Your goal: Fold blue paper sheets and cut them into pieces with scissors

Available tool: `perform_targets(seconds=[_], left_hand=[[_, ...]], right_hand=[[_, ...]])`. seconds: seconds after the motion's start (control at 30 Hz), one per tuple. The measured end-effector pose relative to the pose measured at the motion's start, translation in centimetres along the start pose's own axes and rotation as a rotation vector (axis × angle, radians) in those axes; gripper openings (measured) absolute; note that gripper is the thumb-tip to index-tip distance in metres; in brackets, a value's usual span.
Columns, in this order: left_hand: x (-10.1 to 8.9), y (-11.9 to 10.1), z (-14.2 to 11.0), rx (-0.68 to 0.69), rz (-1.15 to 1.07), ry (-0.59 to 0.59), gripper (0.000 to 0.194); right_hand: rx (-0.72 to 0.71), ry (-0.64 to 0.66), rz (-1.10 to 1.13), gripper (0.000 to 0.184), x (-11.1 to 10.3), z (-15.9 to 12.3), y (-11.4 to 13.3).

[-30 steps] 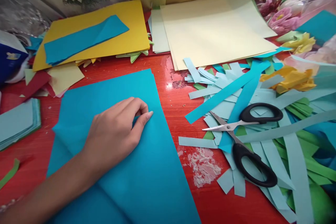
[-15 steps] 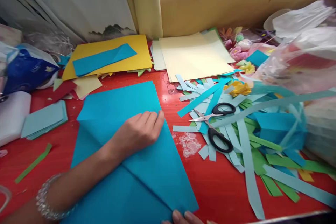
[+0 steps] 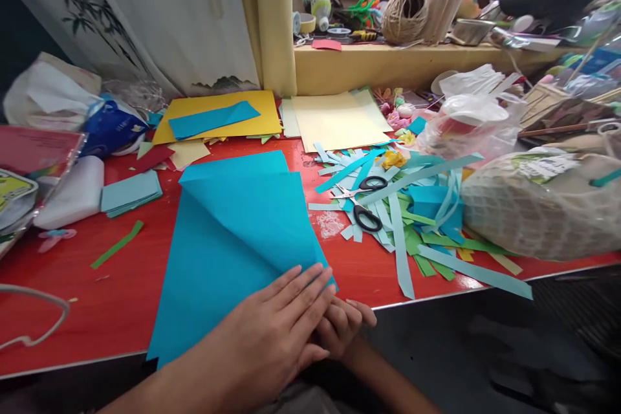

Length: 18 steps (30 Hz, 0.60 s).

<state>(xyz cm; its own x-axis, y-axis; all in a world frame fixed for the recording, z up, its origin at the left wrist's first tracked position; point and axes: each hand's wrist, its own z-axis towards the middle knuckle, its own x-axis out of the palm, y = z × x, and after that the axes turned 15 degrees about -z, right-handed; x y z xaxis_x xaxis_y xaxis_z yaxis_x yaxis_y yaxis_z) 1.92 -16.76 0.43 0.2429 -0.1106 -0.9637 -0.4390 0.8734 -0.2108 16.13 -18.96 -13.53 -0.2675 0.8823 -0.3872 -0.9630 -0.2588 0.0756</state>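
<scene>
A large teal paper sheet [image 3: 233, 233] lies on the red table [image 3: 97, 297], folded over diagonally so that a corner reaches the near edge. My left hand [image 3: 276, 326] lies flat on that near corner, fingers stretched out and together, pressing the paper down. My right hand [image 3: 344, 323] sits just under and beside it at the table edge, fingers curled at the paper's corner; what it grips is hidden by the left hand.
Black-handled scissors [image 3: 361, 200] lie on a heap of teal and green paper strips [image 3: 412, 226] to the right. Yellow card [image 3: 218, 118] and cream sheets [image 3: 334, 119] lie at the back. A netted bundle [image 3: 538, 204] and plastic bags [image 3: 470, 116] crowd the right; packets stand at the left.
The view has pulled back and up. My left hand slid down the fold from the sheet's middle to its near corner, and my right hand has come up beside it.
</scene>
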Motion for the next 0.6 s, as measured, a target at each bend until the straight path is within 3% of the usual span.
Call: perform_targets(seconds=[0.07,0.13,0.2,0.33,0.6], left_hand=[[0.5,-0.4,-0.9,-0.043,-0.071,0.071,0.051],[0.9,0.3,-1.4,-0.111,-0.096,0.100,0.053],[0.9,1.7,-1.8,-0.163,-0.097,0.117,0.054],[0.0,5.0,-2.4,-0.257,-0.118,0.171,0.054],[-2.2,11.1,-4.0,-0.598,-0.196,0.104,0.058]], right_hand=[[0.001,-0.114,0.056,0.034,-0.3,0.7,0.0],[-0.018,-0.100,0.092,0.025,-0.7,1.5,-0.2],[-0.044,-0.031,0.105,0.017,-1.0,2.0,-0.4],[-0.067,0.017,0.109,0.022,-1.4,1.8,-0.7],[-0.094,0.020,0.126,0.024,-1.4,1.3,-1.0]])
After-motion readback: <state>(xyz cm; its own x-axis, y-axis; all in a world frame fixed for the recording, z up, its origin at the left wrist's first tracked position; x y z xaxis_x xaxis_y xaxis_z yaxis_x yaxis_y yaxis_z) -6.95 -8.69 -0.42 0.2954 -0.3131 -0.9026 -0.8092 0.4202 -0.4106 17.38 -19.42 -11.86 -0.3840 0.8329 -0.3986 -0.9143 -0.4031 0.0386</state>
